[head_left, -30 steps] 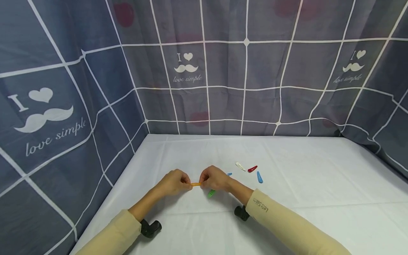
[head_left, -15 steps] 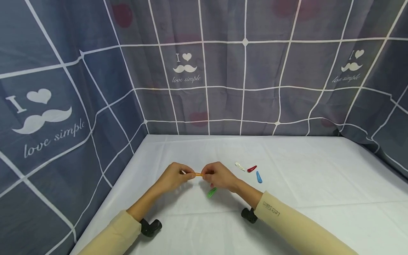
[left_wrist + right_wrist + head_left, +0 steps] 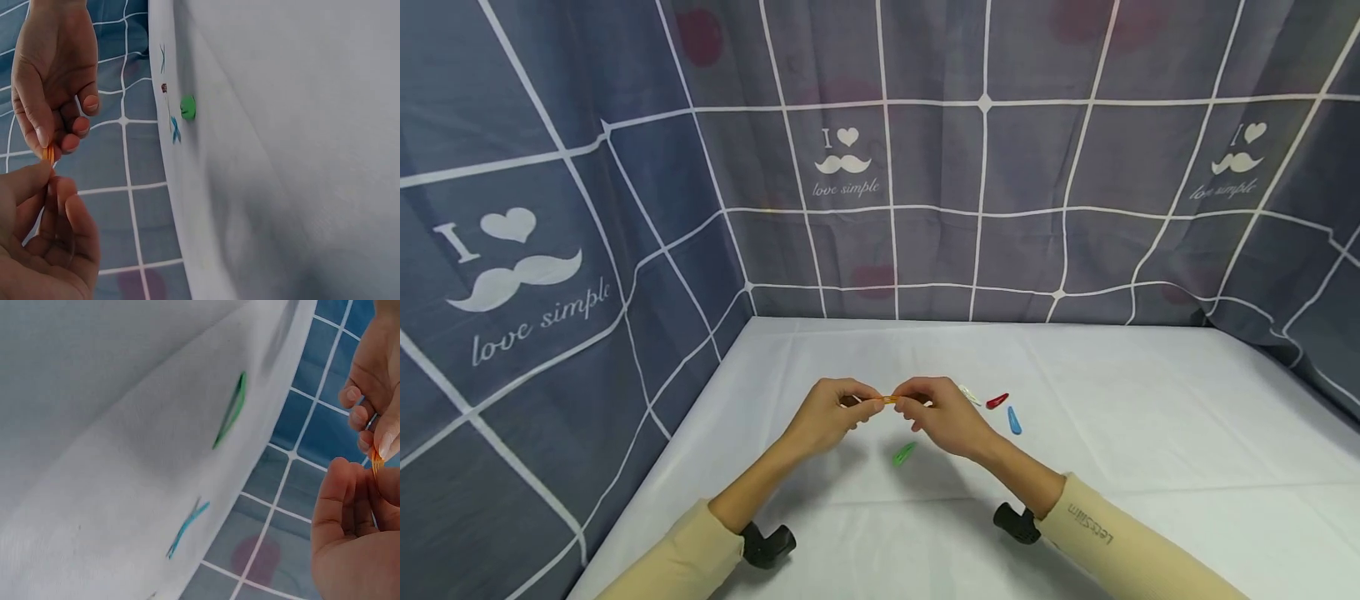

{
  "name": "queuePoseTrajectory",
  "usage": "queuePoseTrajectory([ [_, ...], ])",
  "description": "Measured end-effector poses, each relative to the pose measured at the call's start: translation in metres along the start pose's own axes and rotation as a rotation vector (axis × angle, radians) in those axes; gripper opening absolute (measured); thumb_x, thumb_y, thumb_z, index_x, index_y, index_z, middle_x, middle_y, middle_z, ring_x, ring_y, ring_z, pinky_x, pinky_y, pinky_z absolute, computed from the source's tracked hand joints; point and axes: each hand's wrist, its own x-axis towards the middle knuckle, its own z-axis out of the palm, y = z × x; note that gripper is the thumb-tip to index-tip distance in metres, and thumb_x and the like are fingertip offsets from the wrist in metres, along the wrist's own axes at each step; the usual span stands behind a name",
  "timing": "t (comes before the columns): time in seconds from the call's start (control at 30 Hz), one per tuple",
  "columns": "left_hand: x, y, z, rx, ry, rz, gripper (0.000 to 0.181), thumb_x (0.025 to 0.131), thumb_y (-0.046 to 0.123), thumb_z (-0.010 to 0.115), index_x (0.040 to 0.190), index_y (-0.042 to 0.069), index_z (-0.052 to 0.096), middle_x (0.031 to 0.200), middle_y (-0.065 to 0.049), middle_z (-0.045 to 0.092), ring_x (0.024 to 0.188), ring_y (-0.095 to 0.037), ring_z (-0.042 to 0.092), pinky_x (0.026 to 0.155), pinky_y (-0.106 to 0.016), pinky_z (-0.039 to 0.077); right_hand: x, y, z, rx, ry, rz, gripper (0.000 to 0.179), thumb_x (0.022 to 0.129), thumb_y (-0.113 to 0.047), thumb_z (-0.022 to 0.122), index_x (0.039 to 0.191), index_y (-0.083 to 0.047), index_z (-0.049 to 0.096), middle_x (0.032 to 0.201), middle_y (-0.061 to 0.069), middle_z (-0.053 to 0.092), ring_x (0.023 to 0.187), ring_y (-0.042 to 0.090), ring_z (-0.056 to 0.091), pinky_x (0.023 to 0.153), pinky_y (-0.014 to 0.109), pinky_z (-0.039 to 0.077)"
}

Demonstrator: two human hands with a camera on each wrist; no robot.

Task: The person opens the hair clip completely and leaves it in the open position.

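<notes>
An orange hair clip point(image 3: 890, 400) is held up above the white table, stretched between both hands. My left hand point(image 3: 827, 417) pinches one end with thumb and fingers. The opposite end is pinched by my right hand point(image 3: 953, 421). In the left wrist view only a short piece of the orange clip point(image 3: 49, 153) shows between the fingertips; whether it is snapped or sprung cannot be told. Below the hands a green hair clip point(image 3: 904, 454) lies on the table.
Right of my right hand lie a blue hair clip point(image 3: 1014, 421), a red one point(image 3: 997, 401) and a white one point(image 3: 972, 396), partly covered by that hand. The white-covered table point(image 3: 1120, 383) meets grey-blue checked curtains point(image 3: 932, 250) at its back and left.
Both hands have risen and moved slightly right and away, keeping hold of the orange clip. The green clip, partly covered before, now shows fully; a second blue clip beside the right hand has dropped from sight.
</notes>
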Motion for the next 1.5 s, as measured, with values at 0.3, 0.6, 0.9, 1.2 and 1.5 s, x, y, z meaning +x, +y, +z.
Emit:
queuePoseTrajectory([
  [0.3,-0.001,0.001,0.006,-0.027,-0.059,0.023,0.015,0.091,0.019,0.073,0.097,0.005,0.076,0.085,-0.009,0.07,0.076,-0.035,0.062,0.058,-0.027,0.047,-0.012,0.0,-0.01,-0.015,-0.007,0.025,0.012,0.095,-0.009,0.064,0.1,-0.004,0.074,0.093,0.003,0.069,0.079,0.029,0.064,0.072,0.034,0.053],
  [0.6,-0.002,-0.001,0.006,0.014,-0.117,0.101,0.017,0.093,0.021,0.071,0.103,0.009,0.078,0.092,0.001,0.072,0.08,-0.018,0.063,0.067,-0.03,0.051,-0.019,0.0,-0.016,-0.044,-0.05,0.024,0.013,0.095,-0.01,0.064,0.102,-0.006,0.074,0.095,0.004,0.069,0.079,0.023,0.063,0.071,0.031,0.051],
  [0.9,-0.003,-0.001,0.008,0.003,-0.167,0.113,0.016,0.093,0.019,0.07,0.102,0.008,0.078,0.09,0.0,0.072,0.084,-0.015,0.064,0.075,-0.034,0.052,-0.023,0.003,-0.019,0.006,-0.071,0.015,0.012,0.093,-0.008,0.066,0.1,-0.009,0.076,0.095,0.006,0.071,0.088,0.037,0.066,0.077,0.03,0.052],
  [1.2,-0.001,0.003,0.011,0.044,-0.16,0.168,0.013,0.093,0.018,0.07,0.101,0.011,0.078,0.091,0.012,0.071,0.092,-0.01,0.064,0.085,-0.037,0.049,-0.027,0.0,-0.025,-0.068,-0.066,-0.023,0.012,0.093,-0.006,0.066,0.099,-0.011,0.075,0.092,-0.005,0.07,0.087,0.032,0.067,0.076,0.031,0.052],
  [1.5,-0.001,0.004,0.012,0.051,-0.212,0.236,0.014,0.093,0.017,0.07,0.101,0.009,0.078,0.095,0.001,0.073,0.092,-0.01,0.065,0.085,-0.034,0.05,-0.031,0.001,-0.027,-0.083,-0.092,-0.083,0.015,0.093,-0.004,0.065,0.1,-0.012,0.076,0.094,-0.006,0.07,0.086,0.017,0.064,0.076,0.032,0.051],
])
